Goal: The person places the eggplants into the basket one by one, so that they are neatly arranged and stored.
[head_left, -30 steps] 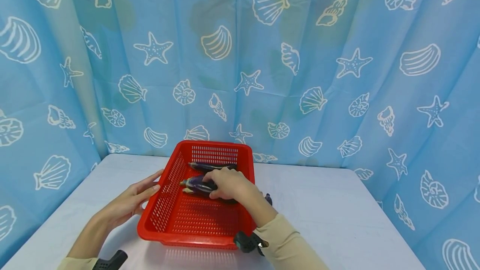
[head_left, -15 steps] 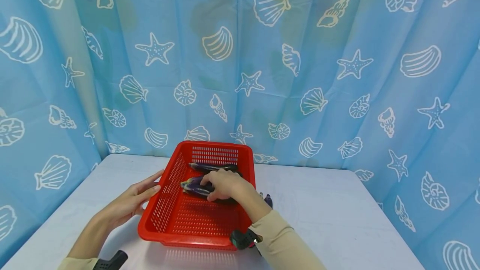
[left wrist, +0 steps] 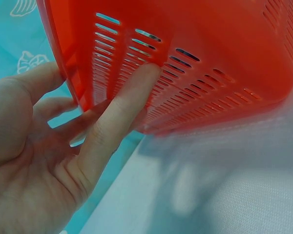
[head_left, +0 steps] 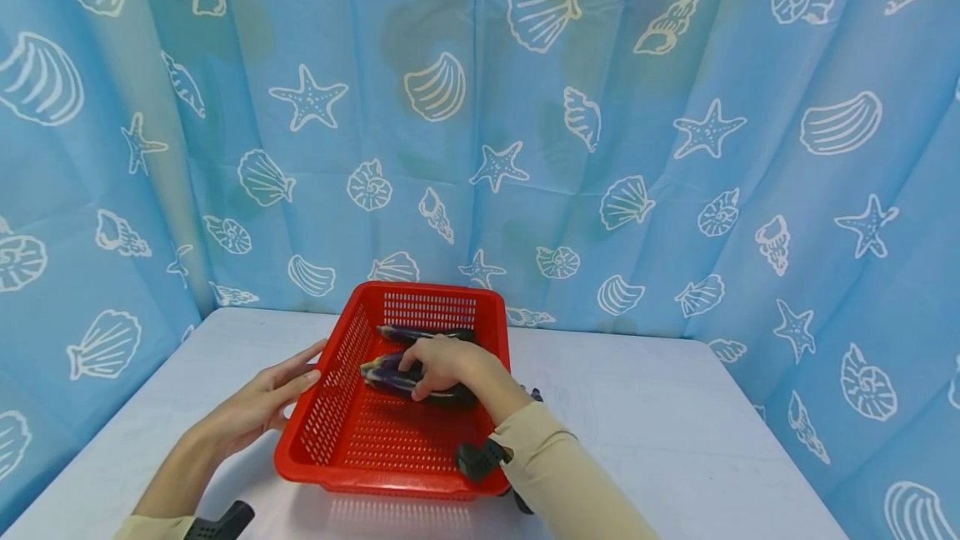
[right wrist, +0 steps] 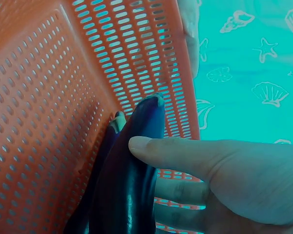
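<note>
In the head view, my right hand (head_left: pixel 442 369) reaches into the red plastic basket (head_left: pixel 390 482) and grips a dark purple eggplant (right wrist: pixel 122 185). The right wrist view shows the thumb on one side of it and fingers on the other. A second eggplant (right wrist: pixel 101 163) lies close beside the gripped one. Another eggplant (head_left: pixel 405 333) lies along the basket's far end. My left hand (head_left: pixel 258 402) is at the basket's left side, outside it. In the left wrist view its straight thumb rests on the slotted outer wall below the rim, with the other fingers beside it.
The basket stands on a table with a white cloth (head_left: pixel 637 415). A dark purple tip (head_left: pixel 536 394) shows just outside the basket's right side, partly hidden by the right forearm. A blue shell-patterned curtain (head_left: pixel 480 132) hangs behind and at both sides.
My right hand has shifted slightly left inside the basket, and its forearm with it. The eggplants under it have moved a little. The left hand and basket have stayed put.
</note>
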A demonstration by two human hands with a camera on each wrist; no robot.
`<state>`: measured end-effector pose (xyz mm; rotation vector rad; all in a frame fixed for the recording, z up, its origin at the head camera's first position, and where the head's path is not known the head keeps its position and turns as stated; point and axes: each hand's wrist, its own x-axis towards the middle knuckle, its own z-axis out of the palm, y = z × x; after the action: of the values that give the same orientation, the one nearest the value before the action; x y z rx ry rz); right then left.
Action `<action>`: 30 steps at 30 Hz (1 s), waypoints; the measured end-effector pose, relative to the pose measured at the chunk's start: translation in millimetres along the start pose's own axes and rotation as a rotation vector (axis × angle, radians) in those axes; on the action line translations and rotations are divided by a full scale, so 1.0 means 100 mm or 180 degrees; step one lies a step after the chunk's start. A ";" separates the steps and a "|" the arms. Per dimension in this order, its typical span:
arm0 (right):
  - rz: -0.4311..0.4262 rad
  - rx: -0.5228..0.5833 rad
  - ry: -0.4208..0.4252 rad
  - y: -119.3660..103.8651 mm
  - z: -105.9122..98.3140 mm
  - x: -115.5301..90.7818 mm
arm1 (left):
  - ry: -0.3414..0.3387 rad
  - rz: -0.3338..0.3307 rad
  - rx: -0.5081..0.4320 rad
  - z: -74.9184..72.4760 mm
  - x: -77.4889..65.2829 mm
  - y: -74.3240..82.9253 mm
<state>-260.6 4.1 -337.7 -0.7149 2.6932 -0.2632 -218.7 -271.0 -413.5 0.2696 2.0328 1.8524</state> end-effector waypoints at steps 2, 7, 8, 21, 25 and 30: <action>-0.0002 0.0016 -0.0033 0.00 0.01 0.02 | -0.0003 0.0001 0.0000 0.00 0.00 0.00; -0.0003 -0.0033 -0.0092 0.00 0.03 0.07 | 0.0014 -0.0006 0.0011 -0.01 0.00 0.00; -0.0002 -0.0047 -0.0094 0.00 0.04 0.08 | 0.0016 -0.0008 0.0009 -0.01 0.00 0.00; 0.0016 -0.0151 -0.0141 -0.01 0.07 0.15 | 0.0011 -0.0007 0.0022 -0.03 0.01 -0.02; 0.0016 -0.0185 -0.0164 -0.02 0.09 0.16 | 0.0029 -0.0022 0.0029 -0.02 0.01 -0.01; 0.0174 -0.0097 -0.0080 0.00 0.10 0.14 | 0.0032 -0.0026 0.0011 0.00 0.01 0.01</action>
<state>-268.4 -4.5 -351.0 -0.6478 2.6937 -0.1987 -219.3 -270.8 -413.0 0.2531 2.0409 1.8491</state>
